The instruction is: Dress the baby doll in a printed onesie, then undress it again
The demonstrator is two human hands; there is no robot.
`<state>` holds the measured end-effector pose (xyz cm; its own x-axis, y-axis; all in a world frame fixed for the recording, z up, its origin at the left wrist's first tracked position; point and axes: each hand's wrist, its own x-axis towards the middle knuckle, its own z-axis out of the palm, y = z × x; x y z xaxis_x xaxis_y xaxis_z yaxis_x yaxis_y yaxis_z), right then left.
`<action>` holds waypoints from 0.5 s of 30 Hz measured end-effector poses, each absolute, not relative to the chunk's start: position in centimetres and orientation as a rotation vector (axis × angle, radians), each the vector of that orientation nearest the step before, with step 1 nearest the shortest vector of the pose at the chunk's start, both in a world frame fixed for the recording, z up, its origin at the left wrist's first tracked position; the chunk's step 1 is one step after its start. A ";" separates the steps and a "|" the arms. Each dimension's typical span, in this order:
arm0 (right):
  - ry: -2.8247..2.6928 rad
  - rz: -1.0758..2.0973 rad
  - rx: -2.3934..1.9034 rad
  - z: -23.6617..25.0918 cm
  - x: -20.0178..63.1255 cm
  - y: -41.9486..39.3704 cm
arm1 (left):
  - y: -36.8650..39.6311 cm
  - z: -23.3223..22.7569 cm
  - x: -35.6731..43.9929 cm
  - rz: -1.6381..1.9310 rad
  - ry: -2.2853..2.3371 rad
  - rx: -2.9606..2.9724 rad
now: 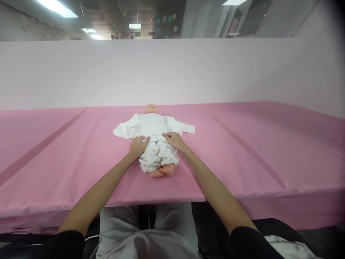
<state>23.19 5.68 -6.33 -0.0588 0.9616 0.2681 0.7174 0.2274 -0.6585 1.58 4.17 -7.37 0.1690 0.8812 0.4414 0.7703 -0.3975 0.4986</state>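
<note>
White fabric trousers with a small print [168, 155] sit on a pink plastic-looking baby doll [168, 169], lying on the pink cloth-covered worktop [242, 154]. Left hand [138, 146] and right hand [174, 140] each appear to pinch one side of the waistband [155, 137]. Judged light, soft, slack; waistband sides offer the surest hold. No brand, label or writing is legible.

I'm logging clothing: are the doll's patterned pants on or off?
On: the pants reach up the doll to its white top, with bare feet showing below.
</note>
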 end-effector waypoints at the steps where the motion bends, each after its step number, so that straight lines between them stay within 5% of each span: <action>1: -1.867 0.455 -1.546 -6.4 23.3 5.4 | 4.1 -7.5 1.2 1.017 1.542 2.285; 15: -1.843 0.493 -1.371 -7.2 23.5 4.2 | 3.0 -6.0 -0.2 0.791 1.308 2.371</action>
